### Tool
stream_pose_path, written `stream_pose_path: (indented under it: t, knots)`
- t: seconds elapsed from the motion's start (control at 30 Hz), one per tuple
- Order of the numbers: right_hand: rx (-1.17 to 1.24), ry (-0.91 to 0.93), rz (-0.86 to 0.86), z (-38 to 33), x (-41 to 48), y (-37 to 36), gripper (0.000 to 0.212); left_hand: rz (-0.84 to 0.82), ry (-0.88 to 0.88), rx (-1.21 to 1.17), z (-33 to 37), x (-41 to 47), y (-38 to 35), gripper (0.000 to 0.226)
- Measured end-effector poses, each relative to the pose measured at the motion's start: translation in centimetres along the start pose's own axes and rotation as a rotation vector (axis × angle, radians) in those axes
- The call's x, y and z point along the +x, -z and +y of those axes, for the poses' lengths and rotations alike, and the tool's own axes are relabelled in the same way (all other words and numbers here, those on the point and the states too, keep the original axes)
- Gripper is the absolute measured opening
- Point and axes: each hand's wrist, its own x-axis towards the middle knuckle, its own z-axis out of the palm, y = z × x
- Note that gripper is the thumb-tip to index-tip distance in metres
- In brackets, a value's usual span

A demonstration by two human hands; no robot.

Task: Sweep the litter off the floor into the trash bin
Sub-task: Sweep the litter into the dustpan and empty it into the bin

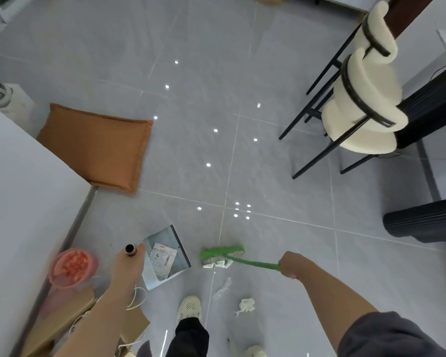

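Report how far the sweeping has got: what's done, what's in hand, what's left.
Done: a printed paper lies in the dustpan. In hand: left hand holds the dustpan's handle; right hand grips the green broom, its head on white scraps beside the pan. Left: a crumpled tissue and a thin scrap lie by the shoe; the pan is not yet emptied.

Grey dustpan [177, 244] sitting near-left w/ paper slip [162, 256] inside; green broom [222, 252] pressing white scraps [214, 264] just R of it; tissue wad [247, 304] lying nearer; pink bin [52, 265] standing further L.
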Motion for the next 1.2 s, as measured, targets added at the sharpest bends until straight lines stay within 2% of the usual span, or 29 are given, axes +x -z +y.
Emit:
stream_pose_path:
  t: [0.27,0.47,0.57,0.67,0.73,0.83,0.9,1.07,1.2]
  knots:
    - [-0.065,-0.105,-0.036,8.2,-0.9,-4.7,0.034,-0.074,-0.046,0.095,0.7,-2.9,-3.6,0.041]
    - [-0.005,-0.044,0.003,16.0,-3.3,-7.1,0.045,-0.098,-0.076,0.094,1.3,-6.7,-6.4,0.035]
    - [0.126,-0.065,0.058,20.2,-5.0,-8.5,0.050,-0.092,-0.085,0.043,1.0,-9.4,-8.5,0.028]
    - [0.325,-0.075,0.053,23.3,-5.1,-10.2,0.043,-0.069,-0.078,0.019,-0.5,-11.5,-10.4,0.027]
    - [0.548,-0.081,0.020,25.3,-3.4,-11.5,0.039,-0.044,-0.090,0.029,-1.4,-12.9,-11.6,0.026]
    - [0.949,-0.244,-0.012,27.6,-1.2,-13.4,0.027,-0.023,-0.096,-0.011,-3.4,-14.4,-13.4,0.027]
    - [1.078,-0.309,-0.060,28.8,-0.8,-14.4,0.024,0.029,-0.092,-0.023,-4.4,-15.5,-14.3,0.029]
    - [1.116,-0.337,-0.216,30.1,0.6,-16.4,0.023,0.067,-0.068,-0.002,-6.9,-17.7,-15.0,0.024]
    - [0.965,-0.284,-0.243,29.3,1.1,-17.3,0.011,0.112,-0.067,0.102,-8.0,-19.5,-14.7,0.030]
